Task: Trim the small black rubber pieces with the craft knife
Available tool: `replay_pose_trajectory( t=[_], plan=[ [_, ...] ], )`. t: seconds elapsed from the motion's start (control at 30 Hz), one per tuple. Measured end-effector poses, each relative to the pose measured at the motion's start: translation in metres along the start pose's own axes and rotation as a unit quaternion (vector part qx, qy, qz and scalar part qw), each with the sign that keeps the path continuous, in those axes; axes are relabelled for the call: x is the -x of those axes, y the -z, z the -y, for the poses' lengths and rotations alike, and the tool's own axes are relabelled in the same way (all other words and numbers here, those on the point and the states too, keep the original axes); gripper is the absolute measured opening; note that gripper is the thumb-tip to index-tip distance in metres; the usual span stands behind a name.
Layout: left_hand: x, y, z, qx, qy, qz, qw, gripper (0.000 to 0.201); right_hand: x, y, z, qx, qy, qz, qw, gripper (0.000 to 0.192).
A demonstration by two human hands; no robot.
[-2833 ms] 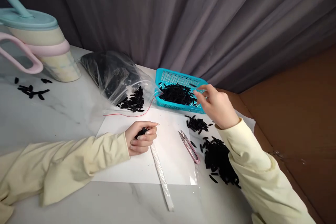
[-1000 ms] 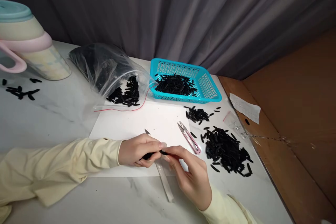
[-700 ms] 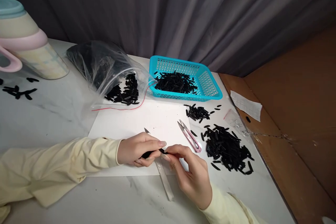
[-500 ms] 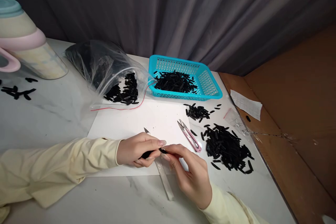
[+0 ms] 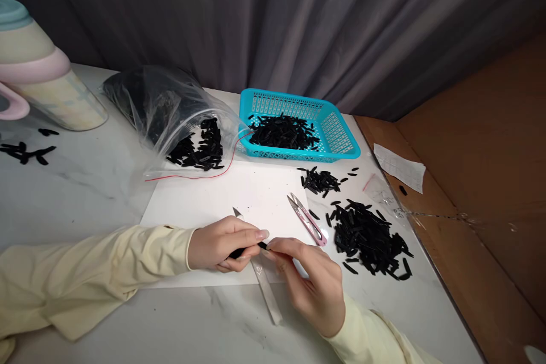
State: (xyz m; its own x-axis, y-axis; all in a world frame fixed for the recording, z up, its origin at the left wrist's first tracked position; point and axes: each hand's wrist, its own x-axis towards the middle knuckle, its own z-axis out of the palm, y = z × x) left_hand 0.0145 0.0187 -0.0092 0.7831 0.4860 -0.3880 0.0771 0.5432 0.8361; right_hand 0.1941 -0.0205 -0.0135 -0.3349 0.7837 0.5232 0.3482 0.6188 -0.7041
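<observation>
Over the white sheet of paper, my left hand is closed around a few small black strips, partly hidden by its fingers. My right hand pinches the end of a slim black strip that sticks out between the two hands. The fingertips of both hands nearly meet there. Beneath them lies a craft knife, its pointed blade showing beyond my left hand. Pink thread snips rest on the paper's right side, apart from my hands.
A turquoise basket holds many black strips. Left of it lies an open clear plastic bag with more strips and a red thread. Loose strips form a large pile and a smaller pile. A tumbler stands far left.
My right fingers have drawn slightly away from the left fingertips, so more of the black strip shows between them. My left hand keeps its hold. The view has shifted a little.
</observation>
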Motion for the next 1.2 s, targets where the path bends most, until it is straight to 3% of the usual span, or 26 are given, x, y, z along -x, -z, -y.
replay_pose_trajectory(
  t=[0.17, 0.37, 0.63, 0.9, 1.2],
  plan=[
    [-0.0003, 0.0001, 0.0001, 0.004, 0.004, -0.001, 1.0, 0.045, -0.0006, -0.0002, 0.0004, -0.028, -0.014, 0.014, 0.999, 0.026],
    [-0.0001, -0.0006, -0.0023, 0.013, 0.015, -0.002, 1.0, 0.044, -0.001, -0.0003, -0.0001, -0.045, 0.016, 0.039, 0.998, 0.031],
    [-0.001, 0.0019, 0.0035, 0.01, -0.012, 0.007, 1.0, 0.045, -0.0002, -0.0007, 0.0017, -0.009, -0.062, -0.005, 0.998, 0.014],
    [0.001, -0.0003, -0.0034, 0.029, 0.005, -0.007, 1.0, 0.043, -0.0013, 0.0046, -0.0017, -0.056, -0.067, 0.003, 0.996, 0.033],
    [-0.0006, 0.0037, 0.0011, 0.038, -0.011, 0.007, 0.999, 0.045, -0.0027, 0.0042, -0.0044, -0.03, -0.038, 0.028, 0.998, 0.016]
  ],
)
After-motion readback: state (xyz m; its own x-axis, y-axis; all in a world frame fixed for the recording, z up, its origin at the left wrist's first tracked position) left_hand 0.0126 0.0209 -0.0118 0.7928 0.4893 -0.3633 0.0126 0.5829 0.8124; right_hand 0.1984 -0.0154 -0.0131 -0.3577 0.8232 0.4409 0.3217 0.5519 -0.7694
